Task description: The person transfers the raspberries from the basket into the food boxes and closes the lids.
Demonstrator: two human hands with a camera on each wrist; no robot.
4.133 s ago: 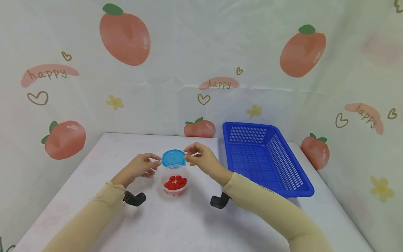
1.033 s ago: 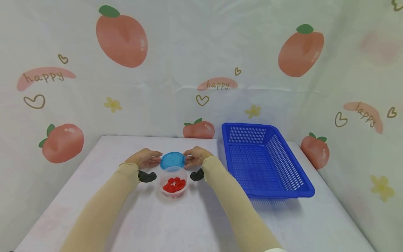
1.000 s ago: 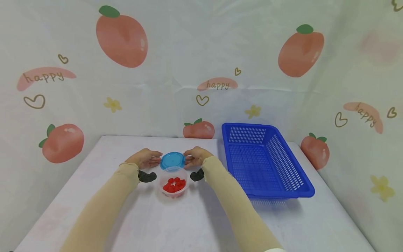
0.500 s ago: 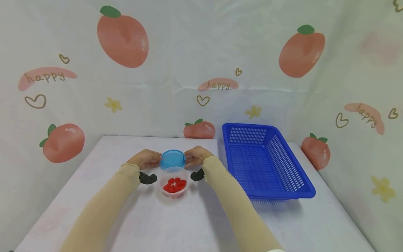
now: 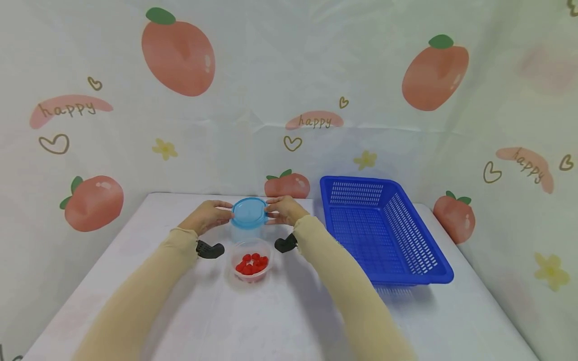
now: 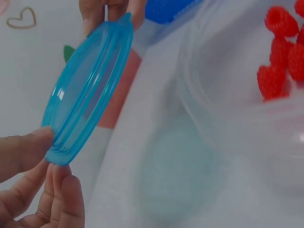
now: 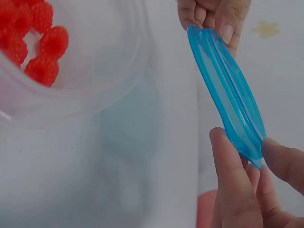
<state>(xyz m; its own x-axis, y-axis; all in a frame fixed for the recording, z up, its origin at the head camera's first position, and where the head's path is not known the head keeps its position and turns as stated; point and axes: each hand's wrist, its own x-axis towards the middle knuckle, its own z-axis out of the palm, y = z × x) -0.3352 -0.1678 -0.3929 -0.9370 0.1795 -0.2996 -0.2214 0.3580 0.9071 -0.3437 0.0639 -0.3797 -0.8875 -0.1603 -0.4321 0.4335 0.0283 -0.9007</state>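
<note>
A round blue translucent lid (image 5: 249, 213) is up off the table behind a clear plastic bowl (image 5: 232, 253). My left hand (image 5: 206, 216) pinches its left edge, thumb on one face and fingers on the other. Opposite it, my right hand (image 5: 286, 210) pinches the right edge, near a small tab that shows on the lid (image 7: 228, 90) in the right wrist view. In the left wrist view the lid (image 6: 85, 90) is seen nearly edge-on, apart from the bowl. Several red raspberries (image 5: 252, 263) lie in the bowl, which stands uncovered on the table.
A blue slatted plastic basket (image 5: 370, 273) sits on the right of the white-covered table (image 5: 253, 321), beyond my right forearm. Behind the table hangs a white cloth (image 5: 244, 60) printed with fruit, hearts and words. The lid casts a bluish shade on the tabletop.
The lid lay just behind the bowl with both hands beside it. Both hands now hold its edges and have raised it up and away from the bowl. Bowl and basket stay put.
</note>
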